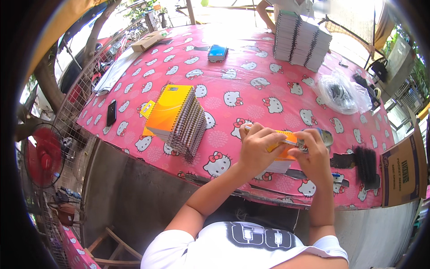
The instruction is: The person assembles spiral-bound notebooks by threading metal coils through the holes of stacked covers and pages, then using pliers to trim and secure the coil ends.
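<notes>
Both hands meet over the near edge of the table, right of the middle. My left hand (259,148) is closed round a thin spiral notepad (289,136) with a yellow-orange cover, held with a narrow edge toward me. My right hand (312,147) pinches its right end, thumb and forefinger pressed together; what exactly lies between those fingertips is too small to make out. Just beneath are more pads with orange covers and white page edges (278,167). Left of my hands stands a tall, leaning stack of yellow-orange spiral notepads (172,107), wire coils facing right.
A pink patterned cloth (224,121) covers the table. Black coils or bristles (365,166) and a cardboard box (403,163) are at right, a clear plastic bag (339,92) beyond. Farther off are tall notebook stacks (302,40), a person (266,13) and a blue pad (217,53). A phone (111,113) lies left.
</notes>
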A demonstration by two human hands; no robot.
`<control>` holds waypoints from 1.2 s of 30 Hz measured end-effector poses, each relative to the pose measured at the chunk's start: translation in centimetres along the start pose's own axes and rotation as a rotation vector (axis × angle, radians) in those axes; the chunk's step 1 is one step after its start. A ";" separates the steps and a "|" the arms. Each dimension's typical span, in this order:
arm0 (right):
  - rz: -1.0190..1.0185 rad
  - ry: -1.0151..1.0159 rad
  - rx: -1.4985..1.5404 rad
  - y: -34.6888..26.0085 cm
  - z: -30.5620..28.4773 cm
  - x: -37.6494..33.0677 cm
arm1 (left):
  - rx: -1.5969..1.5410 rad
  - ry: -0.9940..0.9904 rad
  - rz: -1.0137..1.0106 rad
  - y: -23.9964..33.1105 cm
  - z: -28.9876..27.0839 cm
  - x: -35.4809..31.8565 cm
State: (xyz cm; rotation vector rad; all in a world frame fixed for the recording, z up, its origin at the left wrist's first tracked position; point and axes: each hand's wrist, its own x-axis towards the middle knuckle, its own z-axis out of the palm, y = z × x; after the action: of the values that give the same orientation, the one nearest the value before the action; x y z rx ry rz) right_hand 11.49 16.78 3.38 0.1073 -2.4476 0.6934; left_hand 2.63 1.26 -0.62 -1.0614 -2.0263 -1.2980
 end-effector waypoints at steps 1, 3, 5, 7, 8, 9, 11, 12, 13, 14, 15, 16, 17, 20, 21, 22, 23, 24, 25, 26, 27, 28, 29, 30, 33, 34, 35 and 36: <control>0.015 0.045 -0.020 -0.6 0.0 0.1 | -0.003 -0.006 0.006 0.0 0.0 -0.1; -0.003 0.005 0.020 0.3 0.4 -0.2 | -0.008 0.003 -0.009 -0.2 0.1 -0.2; 0.001 -0.008 0.065 0.2 0.3 -0.1 | -0.004 0.008 -0.008 -0.2 0.2 0.0; 0.006 0.039 0.005 -0.3 0.6 0.0 | 0.013 0.009 -0.011 -0.1 0.3 -0.1; 0.011 0.064 -0.026 -0.4 0.6 0.1 | 0.022 -0.001 -0.002 -0.1 0.2 0.0; -0.005 0.017 -0.019 -0.2 0.2 0.0 | 0.021 -0.011 0.006 -0.1 0.3 0.0; -0.030 -0.073 -0.006 0.4 -0.6 0.2 | 0.023 -0.013 0.020 -0.4 0.3 0.1; -0.028 -0.101 0.112 2.6 -1.6 0.1 | 0.012 -0.011 0.028 -0.5 0.4 0.2; 0.109 -0.059 0.106 4.4 -2.8 0.5 | 0.008 -0.019 0.035 -0.8 0.2 0.1; 0.249 -0.012 0.099 6.3 -4.0 0.6 | -0.001 -0.041 0.021 -0.8 0.0 0.4; 0.242 -0.096 -0.016 9.3 -5.2 0.3 | -0.002 -0.056 0.014 -0.6 -0.3 0.8; 0.238 -0.182 -0.144 13.0 -6.3 -0.7 | -0.017 -0.065 0.009 -0.2 -0.1 1.4; 0.224 -0.275 -0.266 15.4 -6.4 -1.7 | -0.021 -0.066 -0.001 0.0 0.0 1.8; 0.200 -0.254 -0.165 17.3 -3.8 -3.7 | 0.014 -0.078 0.075 0.4 0.1 2.5; 0.185 -0.274 -0.218 18.5 -3.2 -4.3 | 0.047 -0.072 0.111 0.5 0.3 2.7; 0.160 -0.291 -0.269 19.4 -2.8 -4.5 | 0.031 -0.096 0.098 0.3 0.5 2.5; 0.134 -0.309 -0.320 20.3 -2.6 -4.7 | 0.015 -0.118 0.084 0.0 0.9 2.1; 0.079 -0.271 -0.360 20.5 -2.3 -4.5 | 0.003 -0.131 0.070 -0.4 1.2 1.9; 0.158 -0.216 -0.316 18.9 -2.1 -3.1 | -0.004 -0.123 0.052 -0.4 0.9 1.8; 0.237 -0.162 -0.270 17.3 -2.1 -1.6 | -0.011 -0.114 0.034 -0.3 0.6 1.7; 0.329 -0.114 -0.229 16.1 -2.4 -1.0 | -0.031 -0.114 0.012 0.0 0.6 1.5; 0.233 0.110 0.002 16.6 -1.9 -0.3 | -0.035 -0.119 0.010 0.1 0.7 1.4; 0.154 -0.010 0.352 16.3 -2.6 0.4 | -0.039 -0.124 0.008 0.1 0.9 1.5; 0.076 -0.138 0.713 15.0 -3.4 1.2 | -0.034 -0.135 0.000 0.0 0.8 1.3; 0.235 -0.073 0.873 13.1 -1.8 0.3 | -0.065 -0.152 -0.064 0.1 0.5 1.6; 0.194 -0.117 0.576 12.4 -2.7 1.6 | -0.069 -0.160 -0.089 0.2 0.2 1.6; 0.152 -0.156 0.279 12.1 -3.2 2.2 | -0.074 -0.167 -0.114 0.5 0.0 1.5; 0.286 -0.137 0.732 11.9 -4.0 1.4 | -0.087 -0.168 -0.137 0.6 0.0 1.6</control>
State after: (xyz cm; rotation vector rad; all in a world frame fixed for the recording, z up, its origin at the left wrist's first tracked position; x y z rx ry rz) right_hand 9.68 29.11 1.50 0.0892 -2.2287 1.7310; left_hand 2.22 1.94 0.86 -1.1217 -2.2178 -1.4200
